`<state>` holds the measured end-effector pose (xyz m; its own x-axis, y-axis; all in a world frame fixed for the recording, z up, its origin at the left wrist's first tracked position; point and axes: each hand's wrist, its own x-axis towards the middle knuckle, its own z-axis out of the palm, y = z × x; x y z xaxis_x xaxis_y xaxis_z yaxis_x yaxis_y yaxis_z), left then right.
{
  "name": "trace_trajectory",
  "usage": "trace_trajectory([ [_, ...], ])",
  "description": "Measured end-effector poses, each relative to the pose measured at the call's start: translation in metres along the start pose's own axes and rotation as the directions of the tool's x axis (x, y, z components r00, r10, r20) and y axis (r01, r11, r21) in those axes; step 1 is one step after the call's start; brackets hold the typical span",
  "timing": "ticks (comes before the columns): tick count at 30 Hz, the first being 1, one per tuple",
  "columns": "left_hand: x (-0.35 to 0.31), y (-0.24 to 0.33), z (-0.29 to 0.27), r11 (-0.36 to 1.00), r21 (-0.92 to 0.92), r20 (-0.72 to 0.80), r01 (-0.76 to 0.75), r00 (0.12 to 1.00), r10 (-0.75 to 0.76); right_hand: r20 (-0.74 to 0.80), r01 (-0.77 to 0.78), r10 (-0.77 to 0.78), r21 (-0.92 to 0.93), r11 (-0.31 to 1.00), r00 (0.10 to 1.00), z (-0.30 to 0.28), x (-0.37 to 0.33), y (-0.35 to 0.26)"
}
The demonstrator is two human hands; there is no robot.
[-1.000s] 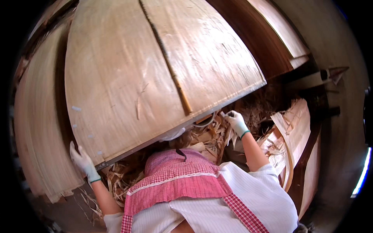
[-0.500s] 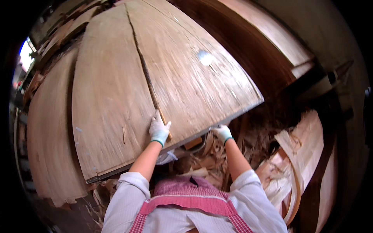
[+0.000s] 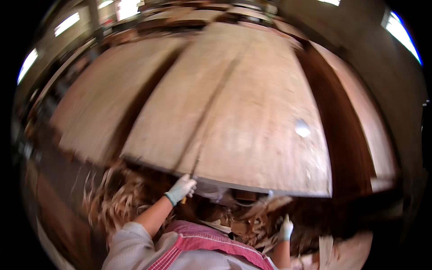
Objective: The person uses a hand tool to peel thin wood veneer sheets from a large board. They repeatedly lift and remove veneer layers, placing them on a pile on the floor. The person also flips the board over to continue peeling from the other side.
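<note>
My left hand, in a pale glove with a green cuff, is closed at the near edge of a broad wood veneer sheet. It grips a thin wooden stick, whose lighter end shows below my fingers. A long dark line runs up the sheet from near this hand; blur hides whether it is a gap or a shadow. My right hand, also gloved, hangs lower right, apart from the sheet's edge, over wood scraps. Its fingers are smeared, and anything in them cannot be made out.
Another veneer stack lies to the left across a dark gap. At the right stands a further stack. Curled veneer shavings heap below the near edge. Round bright spot lies on the sheet.
The view has swung up and turned. My left hand has come off the sheet's surface to its near edge, now closed round the stick. My right hand has moved from the edge down and away.
</note>
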<state>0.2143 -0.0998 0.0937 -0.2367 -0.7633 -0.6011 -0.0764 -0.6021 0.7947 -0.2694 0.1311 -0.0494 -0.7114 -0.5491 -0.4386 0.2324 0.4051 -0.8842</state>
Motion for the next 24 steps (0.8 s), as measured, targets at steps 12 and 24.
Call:
trace_trajectory([
  [12, -0.249, -0.173, -0.071, 0.835, 0.413, -0.368, -0.365, 0.771, 0.519, 0.97, 0.368, 0.017, -0.108, 0.923, 0.243, 0.263, -0.387, -0.155],
  [24, -0.553, -0.341, -0.153, 0.951, 0.309, -0.833, 0.012, 0.485, 0.265, -0.121, -0.246, -0.334, -0.457, 0.855, -0.935, 0.272, -0.792, -0.147],
])
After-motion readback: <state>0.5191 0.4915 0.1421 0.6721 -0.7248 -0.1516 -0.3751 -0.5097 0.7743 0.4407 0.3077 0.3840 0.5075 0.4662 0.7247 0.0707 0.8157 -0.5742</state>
